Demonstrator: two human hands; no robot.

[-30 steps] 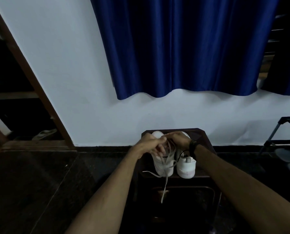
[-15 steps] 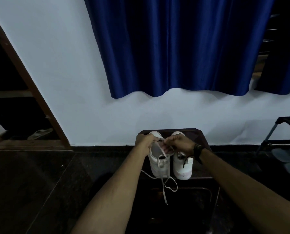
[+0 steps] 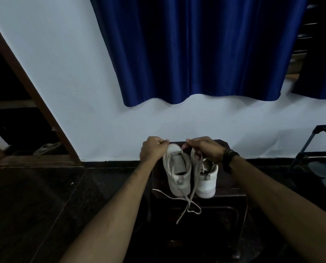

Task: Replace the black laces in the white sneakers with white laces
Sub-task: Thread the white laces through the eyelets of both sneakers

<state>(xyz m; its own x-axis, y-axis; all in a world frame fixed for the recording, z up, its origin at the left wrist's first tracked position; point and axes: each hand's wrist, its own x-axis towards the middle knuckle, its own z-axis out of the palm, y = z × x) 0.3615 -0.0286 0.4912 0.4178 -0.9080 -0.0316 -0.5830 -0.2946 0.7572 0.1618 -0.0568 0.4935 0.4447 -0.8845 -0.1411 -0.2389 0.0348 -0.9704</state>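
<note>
White leather sneakers [image 3: 179, 173] sit on our dark wooden stool [image 3: 232, 194]; both our left hand [image 3: 152, 150] and right hand [image 3: 204, 149] pinch the long white lace [image 3: 193, 186], and next we probably thread it through.

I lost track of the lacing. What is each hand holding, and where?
Both the left hand and right hand pinch the white lace near the left sneaker's toe end.
</note>
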